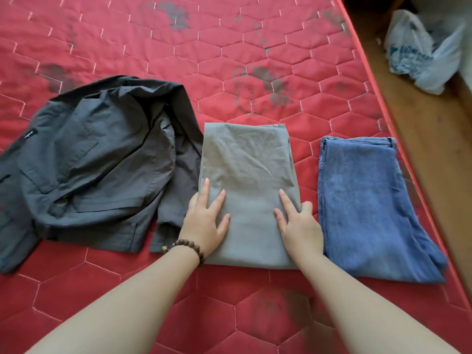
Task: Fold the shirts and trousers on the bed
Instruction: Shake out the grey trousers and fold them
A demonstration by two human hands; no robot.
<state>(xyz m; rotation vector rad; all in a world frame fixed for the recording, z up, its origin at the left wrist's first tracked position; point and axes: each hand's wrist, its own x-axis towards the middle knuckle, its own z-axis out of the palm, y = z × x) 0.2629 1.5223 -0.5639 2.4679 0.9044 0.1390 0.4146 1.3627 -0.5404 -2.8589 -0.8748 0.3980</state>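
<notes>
A folded light grey garment (246,159) lies in the middle of the red quilted bed (178,60). My left hand (205,221), with a wooden bead bracelet on its wrist, presses flat on the garment's near left edge. My right hand (297,223) lies flat on its near right edge, fingers straight. To the right sits a folded blue denim garment (370,200). On the left a dark grey shirt (89,164) lies crumpled and unfolded, its right side touching the light grey garment.
The bed's right edge (398,139) runs diagonally beside a brown wooden floor. A white plastic bag (424,49) sits on the floor at the top right. Dark stains mark the mattress cover at the back.
</notes>
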